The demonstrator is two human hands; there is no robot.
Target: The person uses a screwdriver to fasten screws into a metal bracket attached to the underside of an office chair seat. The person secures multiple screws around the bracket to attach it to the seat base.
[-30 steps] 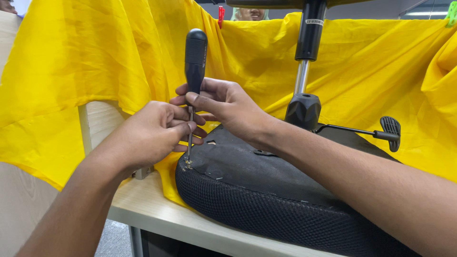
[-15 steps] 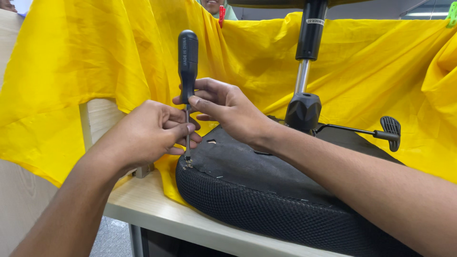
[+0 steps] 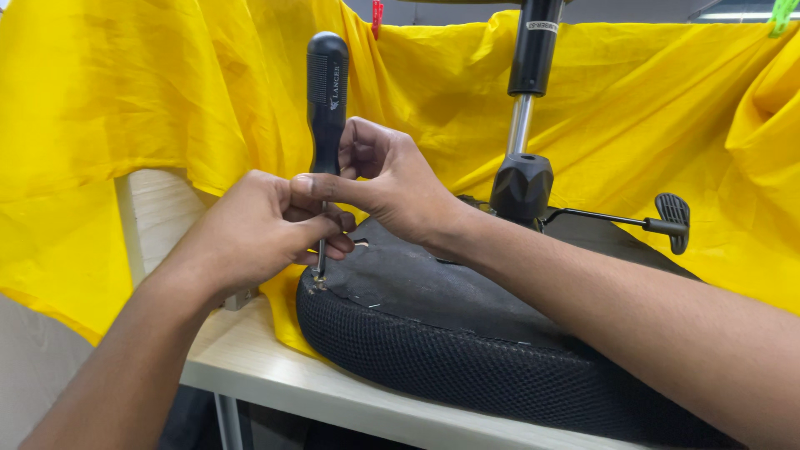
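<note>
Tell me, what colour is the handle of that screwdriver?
Black: the screwdriver handle is ribbed and stands out against the yellow cloth in the head view.

We take the upturned chair seat (image 3: 467, 333) as our landmark. It lies on the table (image 3: 275, 375), against the draped cloth (image 3: 125, 100) hanging behind it. The gas-lift post (image 3: 523, 125) rises from its middle, and the lever (image 3: 658, 222) juts right of that. At its left edge the screwdriver (image 3: 326, 108) stands upright, our left hand (image 3: 250, 229) left of it, our right hand (image 3: 392, 187) just right.
</note>
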